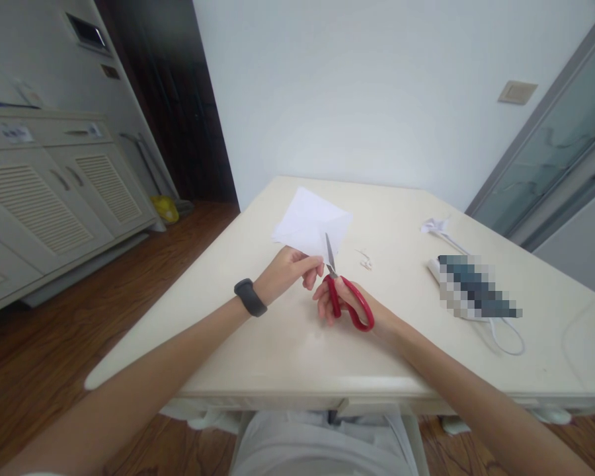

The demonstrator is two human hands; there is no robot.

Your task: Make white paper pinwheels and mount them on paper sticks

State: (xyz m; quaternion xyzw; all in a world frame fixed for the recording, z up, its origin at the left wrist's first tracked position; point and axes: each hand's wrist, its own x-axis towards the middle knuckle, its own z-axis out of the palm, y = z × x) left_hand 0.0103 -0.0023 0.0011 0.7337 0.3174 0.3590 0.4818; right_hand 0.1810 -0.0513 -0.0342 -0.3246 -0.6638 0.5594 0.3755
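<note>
From far I see a white wall [352, 92] at twelve o'clock, a dark door [173, 99] near ten, pale cabinets [64, 155] at nine, brown wooden floor [30, 377] at eight.

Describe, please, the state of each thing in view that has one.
Red-handled scissors: handles apart, held in the right hand
White paper: pinched at its near edge by the left hand
Dark wristband: fastened
Cabinet doors: shut
Cabinet drawers: shut
Wall screen: mostly dark

Red-handled scissors [334, 295] stand with their handles spread, a slender steel blade pointing away over the white paper [313, 215]. The plain paper lies askew, one corner farthest away.
</note>
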